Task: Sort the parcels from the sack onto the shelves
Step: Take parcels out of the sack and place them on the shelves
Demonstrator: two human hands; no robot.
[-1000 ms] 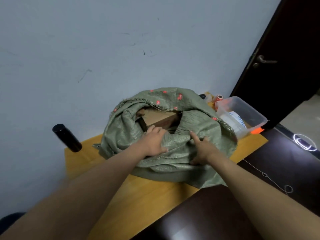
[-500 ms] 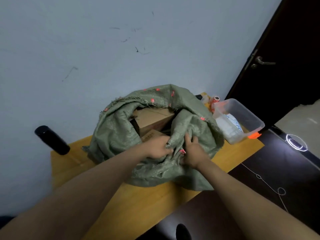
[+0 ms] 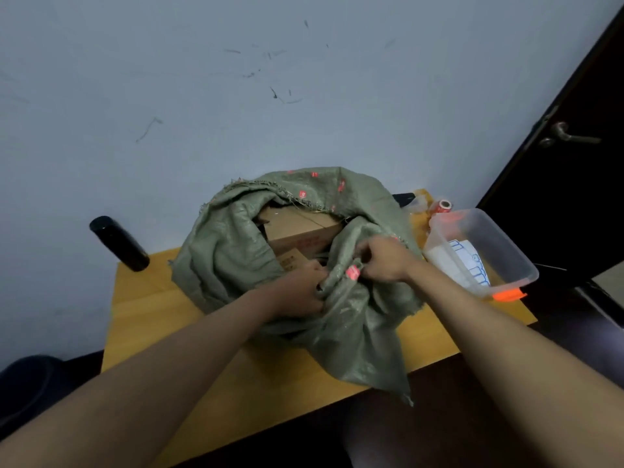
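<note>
Both hands (image 3: 341,275) grip sack (image 3: 229,251) rim, parcels (image 3: 300,231) just behind.

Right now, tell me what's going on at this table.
A person is working open a green woven sack that sits on a yellow wooden table. The left hand and right hand both grip the sack's bunched near rim. Brown cardboard parcels show inside its mouth; none is out yet. A black cylindrical bottle stands to the left, a clear plastic tub to the right.
</note>
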